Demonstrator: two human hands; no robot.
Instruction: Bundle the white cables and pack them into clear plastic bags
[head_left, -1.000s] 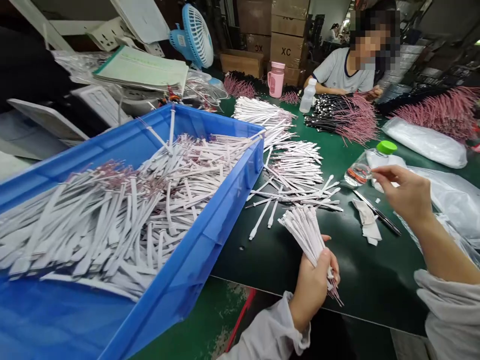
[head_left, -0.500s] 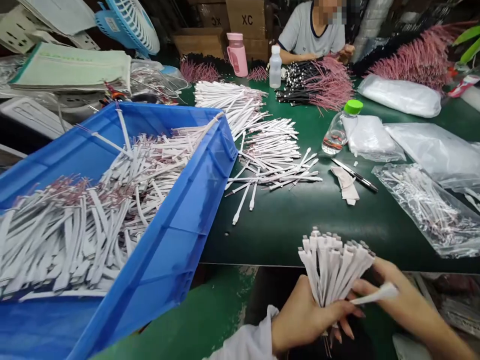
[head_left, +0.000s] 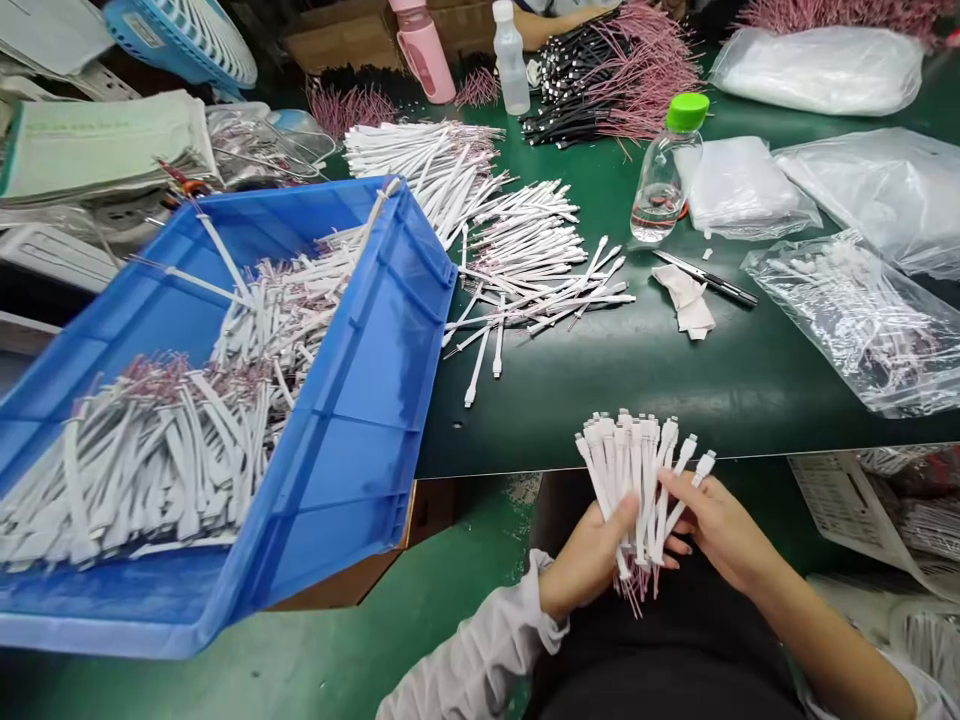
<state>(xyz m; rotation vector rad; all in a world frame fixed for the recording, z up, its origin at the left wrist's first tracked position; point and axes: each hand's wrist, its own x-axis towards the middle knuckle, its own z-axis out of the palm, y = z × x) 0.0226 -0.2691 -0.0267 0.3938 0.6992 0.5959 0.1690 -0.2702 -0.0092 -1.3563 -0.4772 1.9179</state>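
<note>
A bundle of short white flat cables [head_left: 622, 460] with plugs at the top and thin pink wires at the bottom is gripped in my left hand [head_left: 589, 560], just off the table's front edge. On the bundle's right side, my right hand [head_left: 724, 530] pinches a white cable [head_left: 694, 482] that fans out from the others. Its lower fingers are partly hidden behind the bundle. More white cables [head_left: 532, 245] lie in loose piles on the green table [head_left: 540, 420]. The blue bin [head_left: 360, 400] on the left holds many similar cables.
Tweezers [head_left: 720, 283], crumpled paper [head_left: 684, 300] and a green-capped bottle [head_left: 667, 170] are on the table. Bagged cables [head_left: 870, 320] lie at the right. Black cables with pink wires [head_left: 615, 70] are at the back, near a pink bottle [head_left: 426, 55] and a co-worker's arm [head_left: 562, 22].
The view has tipped downward, so the table things sit higher. My right hand has shifted its hold, and the cable that stuck out sideways now points up beside the bundle.
</note>
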